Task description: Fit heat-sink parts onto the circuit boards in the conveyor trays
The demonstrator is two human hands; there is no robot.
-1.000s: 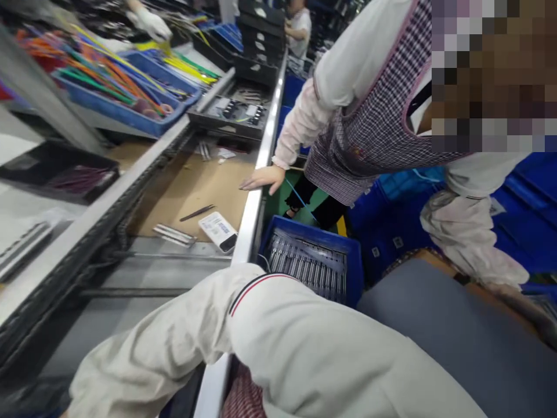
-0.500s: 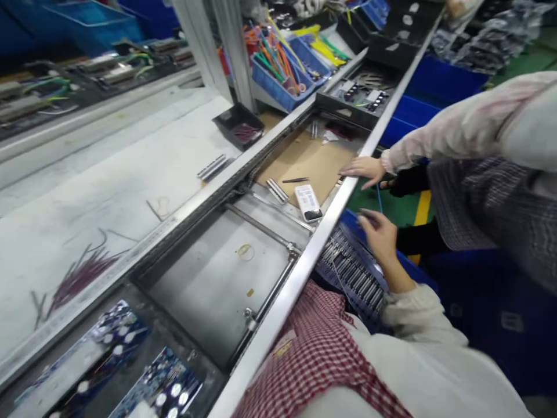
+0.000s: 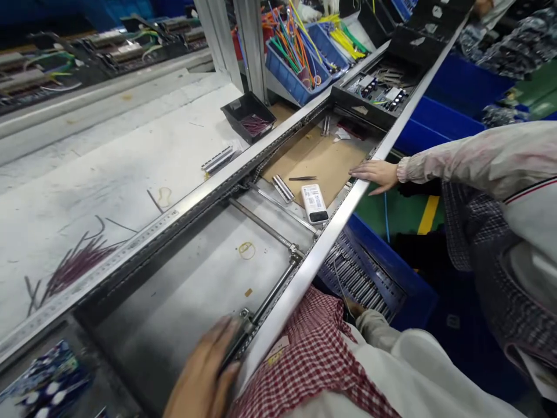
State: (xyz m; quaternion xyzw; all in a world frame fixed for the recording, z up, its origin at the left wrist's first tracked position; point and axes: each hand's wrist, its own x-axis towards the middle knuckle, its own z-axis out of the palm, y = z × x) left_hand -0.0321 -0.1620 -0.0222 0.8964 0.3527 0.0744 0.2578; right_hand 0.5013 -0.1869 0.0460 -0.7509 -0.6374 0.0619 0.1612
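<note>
My left hand (image 3: 204, 371) lies low in the view, blurred, with its fingers stretched over the grey conveyor bed beside the metal side rail (image 3: 304, 273). It holds nothing that I can see. My right arm in a pale sleeve (image 3: 383, 331) reaches down behind my red checked apron (image 3: 313, 348) into a blue crate of metal strips (image 3: 361, 278). Only a sliver of that hand (image 3: 353, 307) shows and its fingers are hidden. A white power bank (image 3: 314, 203) lies on brown cardboard (image 3: 322, 157) further up the line.
A co-worker's hand (image 3: 374, 172) rests flat on the rail beside the cardboard. Tweezers (image 3: 302, 178) and metal strips (image 3: 282, 188) lie there. Beyond are a black parts tray (image 3: 378, 87), blue bins of coloured cables (image 3: 300, 52), a small black tray (image 3: 248, 116), purple wires (image 3: 73, 267) and circuit boards (image 3: 43, 383).
My view swung from the co-worker to the conveyor. My right hand dropped from above the crate to behind my apron, and my left hand came into view on the conveyor bed.
</note>
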